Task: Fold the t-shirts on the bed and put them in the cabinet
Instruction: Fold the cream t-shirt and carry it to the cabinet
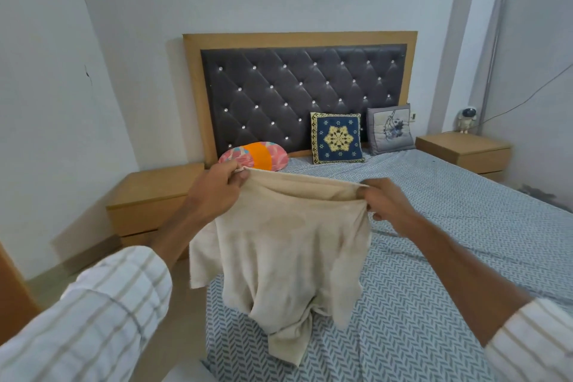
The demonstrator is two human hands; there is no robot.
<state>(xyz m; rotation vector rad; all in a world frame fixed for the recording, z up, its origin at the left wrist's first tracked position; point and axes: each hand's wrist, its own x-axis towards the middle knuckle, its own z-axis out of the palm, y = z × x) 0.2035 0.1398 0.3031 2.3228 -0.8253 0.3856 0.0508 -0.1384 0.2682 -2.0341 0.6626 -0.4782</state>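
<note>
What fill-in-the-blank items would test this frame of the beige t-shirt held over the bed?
1. The left hand and right hand hold the beige t-shirt by its ____ edge.
2. The star-patterned cushion leans against the ____.
3. The astronaut figure stands on the ____ nightstand.

Missing words: top; headboard; right

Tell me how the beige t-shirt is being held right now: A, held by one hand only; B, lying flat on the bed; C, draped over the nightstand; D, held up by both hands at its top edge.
D: the left hand and right hand each pinch the top edge of the beige t-shirt, which hangs above the bed.
</note>
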